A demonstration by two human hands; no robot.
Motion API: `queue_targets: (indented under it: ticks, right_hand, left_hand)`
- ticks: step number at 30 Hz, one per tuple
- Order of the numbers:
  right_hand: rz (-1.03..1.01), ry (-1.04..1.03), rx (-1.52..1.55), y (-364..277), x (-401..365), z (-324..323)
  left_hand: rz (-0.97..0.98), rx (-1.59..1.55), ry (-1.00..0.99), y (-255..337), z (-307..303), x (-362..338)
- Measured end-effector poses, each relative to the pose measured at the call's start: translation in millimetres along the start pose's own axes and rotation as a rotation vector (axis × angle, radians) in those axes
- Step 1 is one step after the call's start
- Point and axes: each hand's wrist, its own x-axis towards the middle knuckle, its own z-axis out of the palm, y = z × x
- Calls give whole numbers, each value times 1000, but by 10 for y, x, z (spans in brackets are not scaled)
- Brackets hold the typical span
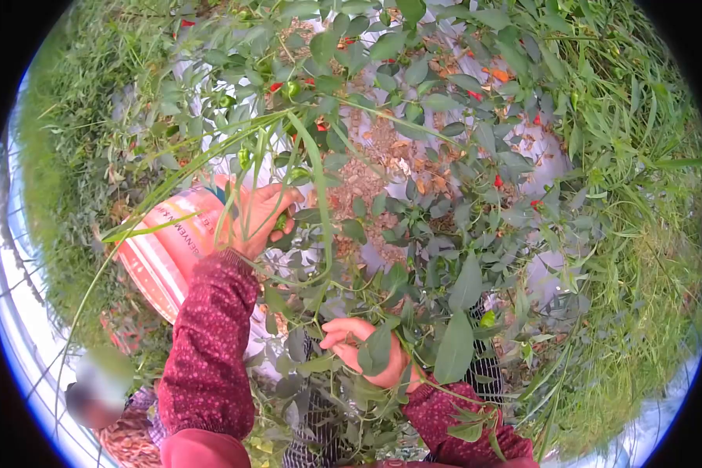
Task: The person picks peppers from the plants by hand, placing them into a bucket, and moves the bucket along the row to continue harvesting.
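My left hand (262, 217) is bent at the wrist in front of a tilted pink-and-white printed bucket (164, 242). Its fingers are curled round a small green pepper (281, 223). Long grass blades cross in front of that hand. Lower down, my right hand (373, 355) reaches in among the pepper plants, its fingers loosely bent and a little apart. A broad leaf (375, 349) covers part of its palm, and I see nothing gripped there. Another green pepper (244, 158) hangs just above the left hand.
Red peppers (498, 181) and a green one (291, 89) show among the leaves. Pale plastic sheeting (544, 148) and dry soil (366, 183) lie between the plants. Tall grass (632, 234) borders the right. Another person (101, 394) is at the lower left.
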Motion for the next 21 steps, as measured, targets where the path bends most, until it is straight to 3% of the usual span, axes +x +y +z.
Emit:
queue_targets:
  ticks: [3, 6, 9, 10, 11, 13, 14, 15, 17, 19, 21]
  right_hand:
    - [47, -17, 51, -38, 57, -19]
    - [-94, 49, 98, -140, 98, -55]
    - [-44, 28, 564, -245, 23, -149]
    - [52, 235, -10, -472, -44, -25]
    - [59, 262, -22, -622, -103, -6]
    - [-188, 276, -617, -914, -194, -84]
    - [-295, 411, -925, -1021, -197, -91]
    - [-283, 439, -933, -1062, -201, -99]
    - [-289, 561, -1539, -1107, -237, -111]
    - [-194, 616, -1557, -979, -364, -110]
    - [162, 534, -1242, -758, -551, -140]
  left_hand:
    - [40, -193, 22, 108, 10, -152]
    - [138, 97, 58, 167, 38, -118]
    - [144, 35, 82, 155, 56, -123]
    - [116, 57, 40, 91, 6, -44]
    - [116, 42, 13, -51, -48, 29]
    - [277, 147, 101, -281, -97, 233]
    - [310, 253, 149, -311, -125, 252]
    - [343, 369, 193, -320, -141, 247]
    - [373, 534, 176, -101, -17, 73]
    - [470, 727, 309, 140, 188, -170]
    - [501, 550, 280, 144, 372, -91]
